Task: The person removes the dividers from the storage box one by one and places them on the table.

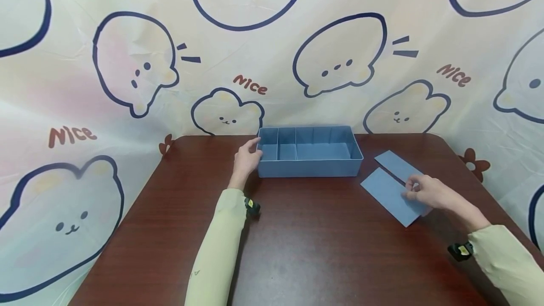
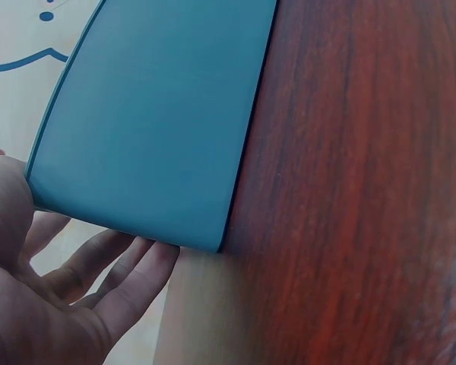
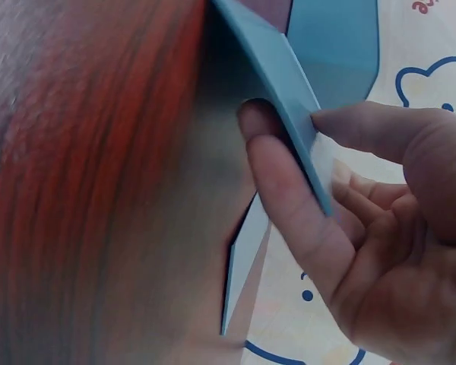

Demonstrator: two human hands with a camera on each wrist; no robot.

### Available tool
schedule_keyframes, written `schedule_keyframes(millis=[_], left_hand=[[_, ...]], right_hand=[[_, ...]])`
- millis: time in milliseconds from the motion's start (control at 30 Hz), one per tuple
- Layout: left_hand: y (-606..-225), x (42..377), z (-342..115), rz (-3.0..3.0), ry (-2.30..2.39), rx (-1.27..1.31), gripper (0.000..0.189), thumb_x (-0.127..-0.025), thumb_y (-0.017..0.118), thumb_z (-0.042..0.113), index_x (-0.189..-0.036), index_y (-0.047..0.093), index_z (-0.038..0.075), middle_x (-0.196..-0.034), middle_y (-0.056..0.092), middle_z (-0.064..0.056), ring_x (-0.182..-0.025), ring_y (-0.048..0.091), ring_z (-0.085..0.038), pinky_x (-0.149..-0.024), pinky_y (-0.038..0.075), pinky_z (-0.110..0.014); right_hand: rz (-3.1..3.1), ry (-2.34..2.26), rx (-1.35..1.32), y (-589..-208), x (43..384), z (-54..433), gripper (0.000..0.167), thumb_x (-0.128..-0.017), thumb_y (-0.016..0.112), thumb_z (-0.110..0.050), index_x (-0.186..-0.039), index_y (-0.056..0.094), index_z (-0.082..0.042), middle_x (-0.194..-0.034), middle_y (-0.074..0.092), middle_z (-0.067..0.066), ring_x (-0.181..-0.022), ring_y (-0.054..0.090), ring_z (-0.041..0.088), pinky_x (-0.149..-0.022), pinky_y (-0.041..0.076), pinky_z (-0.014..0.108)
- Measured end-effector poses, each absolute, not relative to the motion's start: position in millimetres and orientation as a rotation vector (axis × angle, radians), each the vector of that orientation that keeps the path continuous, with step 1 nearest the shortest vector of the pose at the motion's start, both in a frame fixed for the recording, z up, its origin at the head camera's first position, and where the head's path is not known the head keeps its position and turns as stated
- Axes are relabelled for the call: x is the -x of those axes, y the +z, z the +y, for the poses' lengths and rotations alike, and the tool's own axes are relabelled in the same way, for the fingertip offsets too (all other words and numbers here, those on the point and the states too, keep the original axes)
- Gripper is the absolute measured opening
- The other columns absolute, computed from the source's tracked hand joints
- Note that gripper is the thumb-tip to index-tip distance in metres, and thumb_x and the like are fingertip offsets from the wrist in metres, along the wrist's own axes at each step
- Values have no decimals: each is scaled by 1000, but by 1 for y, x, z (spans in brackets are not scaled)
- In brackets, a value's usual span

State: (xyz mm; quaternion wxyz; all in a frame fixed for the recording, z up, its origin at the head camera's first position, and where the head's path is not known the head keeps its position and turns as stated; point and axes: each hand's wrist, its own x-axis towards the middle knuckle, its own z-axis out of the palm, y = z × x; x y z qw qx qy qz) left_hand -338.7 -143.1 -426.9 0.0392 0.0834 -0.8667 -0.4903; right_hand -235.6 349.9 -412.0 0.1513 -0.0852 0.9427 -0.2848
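Observation:
A blue open-topped box (image 1: 310, 168) with dividers stands at the back of the table. My left hand (image 1: 245, 158) is at its left end. In the left wrist view, the fingers (image 2: 140, 285) rest against the end wall and the thumb side lies by the rim. My right hand (image 1: 429, 191) pinches a flat blue panel (image 1: 388, 195) by its right part, with the thumb on one face and fingers on the other. That panel is tilted in the right wrist view. A narrower blue strip (image 1: 393, 162) lies just behind it, right of the box.
The brown wooden table (image 1: 318, 240) carries the box and panels. A patterned cloth backdrop (image 1: 272, 60) hangs close behind the box and along both sides. Two thin dividers (image 1: 286, 143) part off narrow compartments at the box's left; a wider one is at the right.

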Motion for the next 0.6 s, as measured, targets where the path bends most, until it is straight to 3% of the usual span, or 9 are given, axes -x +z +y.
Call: schedule_keyframes(millis=[400, 600], left_hand=[[-426, 339, -143, -2668, -1514, -264, 49, -95, 54, 24, -142, 50, 35, -148, 49, -7, -109, 57, -29, -74, 46, -36], [-427, 338, -144, -2664, -1514, -261, 49, -95, 54, 24, -143, 50, 35, -147, 50, -8, -96, 60, -27, -70, 46, -34]], right_hand=[[2686, -743, 213, -415, 239, 352, 29, -90, 69, -27, -98, 52, -4, -97, 61, 17, -83, 56, 24, -53, 57, 36], [2716, -682, 215, -413, 240, 352, 34, -88, 71, -30, -101, 54, -4, -99, 62, 18, -83, 57, 24, -52, 56, 35]])
